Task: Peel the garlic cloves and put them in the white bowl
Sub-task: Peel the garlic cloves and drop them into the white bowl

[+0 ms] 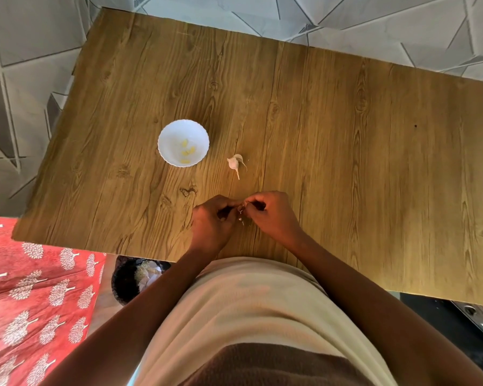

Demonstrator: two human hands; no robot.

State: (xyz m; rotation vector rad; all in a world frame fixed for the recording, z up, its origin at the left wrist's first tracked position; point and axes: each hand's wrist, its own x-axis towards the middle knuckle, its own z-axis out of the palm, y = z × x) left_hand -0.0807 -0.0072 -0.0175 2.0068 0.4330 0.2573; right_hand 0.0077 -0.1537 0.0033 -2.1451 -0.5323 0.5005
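Both hands (pixel 241 215) pinch a garlic clove (pixel 240 209), mostly hidden by fingertips.

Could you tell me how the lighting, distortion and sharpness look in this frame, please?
Head view: warm light falls evenly on the wooden table, with no harsh glare; wide-angle distortion splays its edges; the white bowl is bright but the peeled cloves inside stay readable; the garlic clove pinched between the left hand and right hand is small and soft.

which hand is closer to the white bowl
Left. The left hand sits below and just right of the white bowl; the right hand is farther right, past the garlic bulb.
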